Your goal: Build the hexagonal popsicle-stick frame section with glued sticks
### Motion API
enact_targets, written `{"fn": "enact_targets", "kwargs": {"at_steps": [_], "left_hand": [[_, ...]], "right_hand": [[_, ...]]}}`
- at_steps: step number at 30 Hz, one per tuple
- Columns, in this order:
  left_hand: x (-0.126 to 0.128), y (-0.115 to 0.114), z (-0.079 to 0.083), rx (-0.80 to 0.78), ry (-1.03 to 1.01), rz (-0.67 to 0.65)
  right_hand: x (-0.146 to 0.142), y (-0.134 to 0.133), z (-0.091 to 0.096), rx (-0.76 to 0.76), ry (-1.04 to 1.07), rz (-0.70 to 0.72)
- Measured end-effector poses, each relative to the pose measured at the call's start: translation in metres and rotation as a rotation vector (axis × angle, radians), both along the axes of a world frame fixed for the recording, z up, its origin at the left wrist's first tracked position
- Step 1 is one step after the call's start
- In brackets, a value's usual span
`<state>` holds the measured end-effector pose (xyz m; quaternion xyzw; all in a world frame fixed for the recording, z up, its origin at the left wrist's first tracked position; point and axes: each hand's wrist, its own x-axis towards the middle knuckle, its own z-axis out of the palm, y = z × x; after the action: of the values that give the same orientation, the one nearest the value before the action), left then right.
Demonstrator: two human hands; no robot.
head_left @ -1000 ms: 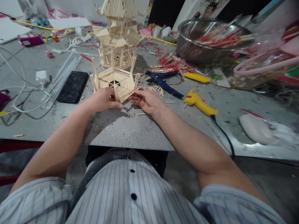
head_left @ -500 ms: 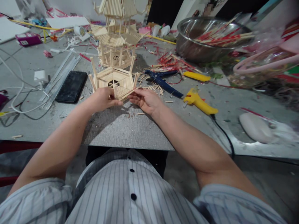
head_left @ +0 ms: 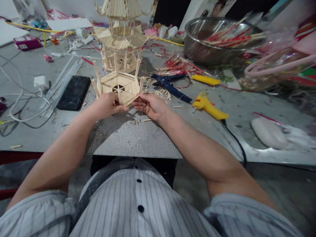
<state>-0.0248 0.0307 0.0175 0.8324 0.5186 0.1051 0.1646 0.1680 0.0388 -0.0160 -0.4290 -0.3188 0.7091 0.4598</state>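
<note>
A hexagonal frame (head_left: 127, 96) of pale wooden sticks sits on the grey tabletop (head_left: 135, 140), set back a little from the near edge, directly in front of me. It has 6 posts and a slatted floor with a dark opening at its centre. My left hand (head_left: 106, 106) curls about the near side, thumb and fingers closed at the nearest post; some fingertips are hidden. My right hand (head_left: 151, 104) pinches a thin stick (head_left: 136, 96) along the near right rim; whether that stick is loose or fixed, I cannot tell.

If I squeeze too hard with my left, the post could lean or crack at its joint. An uneven push from my right could set the stick crooked. Just behind, farther from the near edge, stands a tiered stick pagoda (head_left: 122, 42); shoving the frame backward could knock it.

To the right, short sticks (head_left: 163, 93) lie scattered beside blue pliers (head_left: 171, 88); a careless wrist could sweep them about. Beyond my right wrist lies a yellow glue gun (head_left: 211, 107), its cord (head_left: 235, 140) running over the near edge: a snag there could drag it off.
</note>
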Motion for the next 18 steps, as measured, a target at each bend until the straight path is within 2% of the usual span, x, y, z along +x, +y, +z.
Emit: {"fn": "enact_targets", "kwargs": {"at_steps": [18], "left_hand": [[-0.0015, 0.0002, -0.0012, -0.019, -0.041, -0.009]], "right_hand": [[-0.0018, -0.0018, 0.0054, 0.014, -0.031, 0.027]]}}
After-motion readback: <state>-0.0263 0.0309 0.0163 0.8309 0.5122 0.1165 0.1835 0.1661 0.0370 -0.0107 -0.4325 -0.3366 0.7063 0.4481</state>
